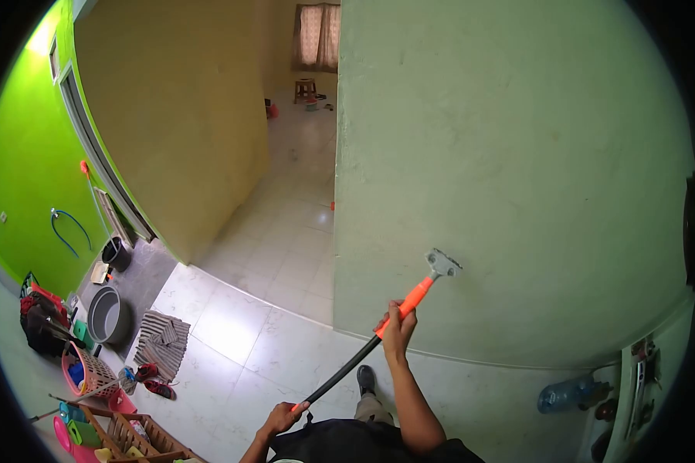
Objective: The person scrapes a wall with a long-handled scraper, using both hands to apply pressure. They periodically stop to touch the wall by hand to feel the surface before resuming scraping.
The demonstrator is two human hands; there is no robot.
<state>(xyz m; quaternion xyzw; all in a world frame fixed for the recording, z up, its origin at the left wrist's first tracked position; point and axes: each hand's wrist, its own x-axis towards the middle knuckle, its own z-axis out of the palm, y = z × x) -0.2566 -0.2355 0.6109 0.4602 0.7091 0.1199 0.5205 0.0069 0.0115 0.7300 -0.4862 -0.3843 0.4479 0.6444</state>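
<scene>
A long-handled scraper (347,366) with a black shaft, an orange grip and a grey head slants up from lower left to upper right. My right hand (398,327) is wrapped round the orange grip below the head. Lower down, my left hand (284,417) is closed round the orange end of the shaft. The scraper's grey head (443,265) is at the pale green wall (517,170); whether its blade touches the surface I cannot tell.
On the left are a striped mat (162,346), a grey tub (109,315), a black bucket (116,255), a pink basket (93,372) and a wooden rack (127,436). A blue water bottle (564,395) lies at the lower right. A doorway opens behind the wall's left edge.
</scene>
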